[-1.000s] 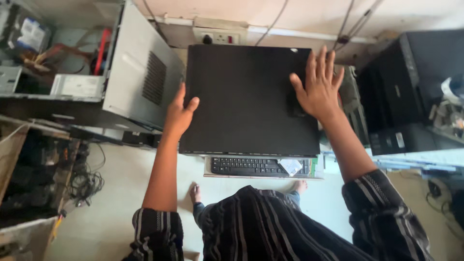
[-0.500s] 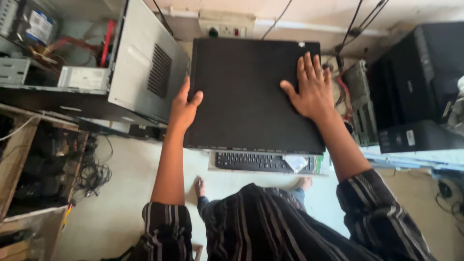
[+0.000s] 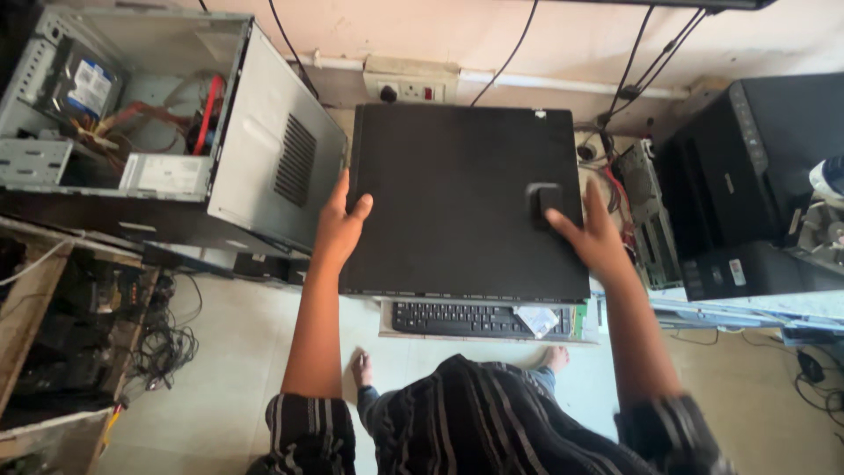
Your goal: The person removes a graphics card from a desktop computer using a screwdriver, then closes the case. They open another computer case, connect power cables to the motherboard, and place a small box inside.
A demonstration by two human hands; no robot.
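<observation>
A flat black computer case (image 3: 457, 198) lies in front of me with its large panel facing up. My left hand (image 3: 338, 224) grips its left edge, thumb on top of the panel. My right hand (image 3: 591, 236) holds the right edge, thumb lying on the panel just below a small black latch (image 3: 543, 200). A black keyboard (image 3: 475, 318) pokes out from under the case's near edge, with a white scrap (image 3: 536, 318) on it.
An open grey tower case (image 3: 167, 149) with cables and drives stands at the left. Black units (image 3: 747, 185) sit at the right, circuit boards (image 3: 637, 202) between. A wall socket (image 3: 409, 88) and hanging cables are behind. Cluttered shelves (image 3: 61, 343) and tangled wires lie lower left.
My right hand slid from flat on top of the panel to the case's right edge. The view shifted so the case sits lower.
</observation>
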